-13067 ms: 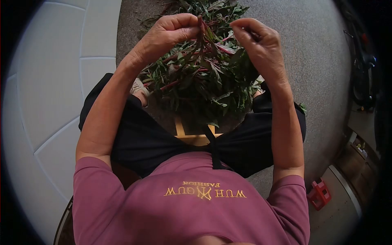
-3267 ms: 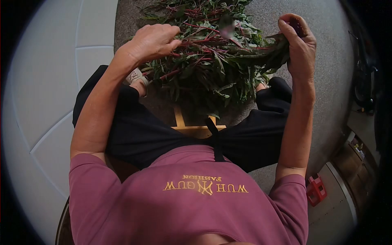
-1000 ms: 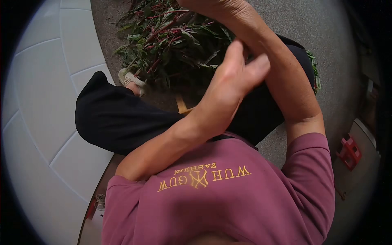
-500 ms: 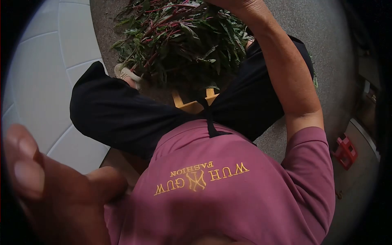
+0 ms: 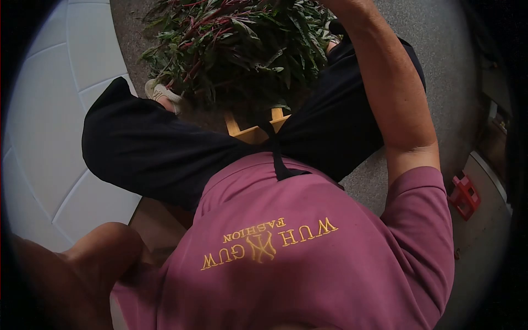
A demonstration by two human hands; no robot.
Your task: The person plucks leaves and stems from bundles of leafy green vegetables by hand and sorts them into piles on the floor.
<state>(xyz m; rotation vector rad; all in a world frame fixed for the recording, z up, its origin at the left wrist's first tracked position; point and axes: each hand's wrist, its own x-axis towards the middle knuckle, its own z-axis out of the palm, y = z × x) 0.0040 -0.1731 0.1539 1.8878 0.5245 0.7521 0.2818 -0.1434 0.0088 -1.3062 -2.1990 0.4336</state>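
A large heap of leafy green stems with reddish stalks (image 5: 236, 44) lies on the floor between my feet. My right hand (image 5: 344, 5) is over the heap's far right side, cut off by the top edge; only its wrist end shows, and its fingers and anything in them are out of sight. Close to the camera at the lower left, my left hand (image 5: 104, 247) is raised near the shoulder, dark and partly cropped. Its fingers cannot be made out.
Behind the heap's near edge is a yellow wooden frame (image 5: 253, 135), between my black-trousered legs. A light shoe (image 5: 159, 92) stands left of the heap. Pale tiles (image 5: 44, 137) cover the left side. At the right is a red plastic object (image 5: 465, 197), near a pale panel.
My left hand has left the plants, crossed to my right forearm, then come up to the lower left. My right hand has moved to the top edge. The view has shifted and turned.
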